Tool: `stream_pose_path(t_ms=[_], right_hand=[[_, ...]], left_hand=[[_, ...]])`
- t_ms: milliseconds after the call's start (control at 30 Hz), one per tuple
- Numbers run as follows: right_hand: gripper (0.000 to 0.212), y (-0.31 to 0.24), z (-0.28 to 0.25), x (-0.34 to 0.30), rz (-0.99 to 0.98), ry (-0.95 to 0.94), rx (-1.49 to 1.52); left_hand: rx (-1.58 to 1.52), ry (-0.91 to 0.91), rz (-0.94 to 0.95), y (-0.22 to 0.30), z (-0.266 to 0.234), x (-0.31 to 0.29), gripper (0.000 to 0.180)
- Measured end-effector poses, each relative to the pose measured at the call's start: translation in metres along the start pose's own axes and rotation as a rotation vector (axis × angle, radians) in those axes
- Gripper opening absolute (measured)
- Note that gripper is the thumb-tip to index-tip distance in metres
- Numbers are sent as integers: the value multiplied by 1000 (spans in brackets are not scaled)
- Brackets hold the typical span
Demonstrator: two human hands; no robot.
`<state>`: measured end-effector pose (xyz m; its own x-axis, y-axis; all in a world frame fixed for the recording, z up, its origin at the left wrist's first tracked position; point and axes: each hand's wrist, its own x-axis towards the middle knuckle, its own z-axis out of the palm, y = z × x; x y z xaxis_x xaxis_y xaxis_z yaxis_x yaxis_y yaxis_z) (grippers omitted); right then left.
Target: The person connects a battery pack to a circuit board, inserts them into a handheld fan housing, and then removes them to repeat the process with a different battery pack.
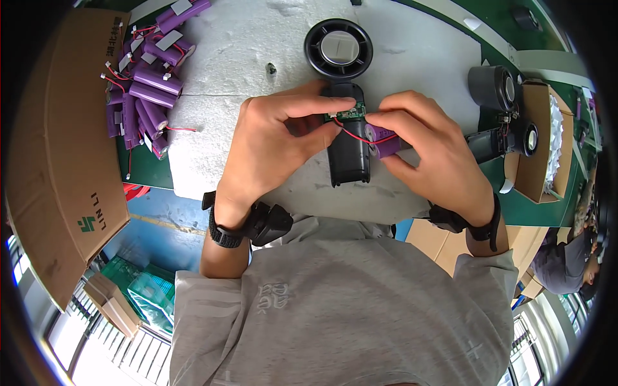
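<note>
A black plastic device housing lies on a white foam sheet, its handle toward me and a round ringed head at the far end. Near the top of the handle sits a small green circuit board. My left hand grips the housing beside the board, thumb and index finger close to where a red wire meets a small connector. A purple cylindrical battery is held in my right hand, whose index fingertip reaches the board's right edge. The red wire runs between battery and board.
Many purple batteries with leads are piled at the left, beside a large cardboard box. On the right stand black round parts, another black handled unit and an open carton with white packing. A person sits far right.
</note>
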<state>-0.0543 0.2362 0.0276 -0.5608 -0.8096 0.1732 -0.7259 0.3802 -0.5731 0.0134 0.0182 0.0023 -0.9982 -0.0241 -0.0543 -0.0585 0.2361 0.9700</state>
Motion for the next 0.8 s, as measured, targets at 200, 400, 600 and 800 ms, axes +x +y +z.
stream_pose_path(t_ms=[200,400,600,800], right_hand=[[49,4,-10,0,126,-247,414],[54,1,-18,2,412,-403,875],[72,-4,-18,-7,469,-456,1294],[81,-5,-21,-6,562,-521,1340]], left_hand=[[80,-52,-7,5,-6,-1,36],[112,-46,21,5,-6,0,37],[202,-36,92,4,-5,0,39],[261,-5,186,1,-4,-1,39]])
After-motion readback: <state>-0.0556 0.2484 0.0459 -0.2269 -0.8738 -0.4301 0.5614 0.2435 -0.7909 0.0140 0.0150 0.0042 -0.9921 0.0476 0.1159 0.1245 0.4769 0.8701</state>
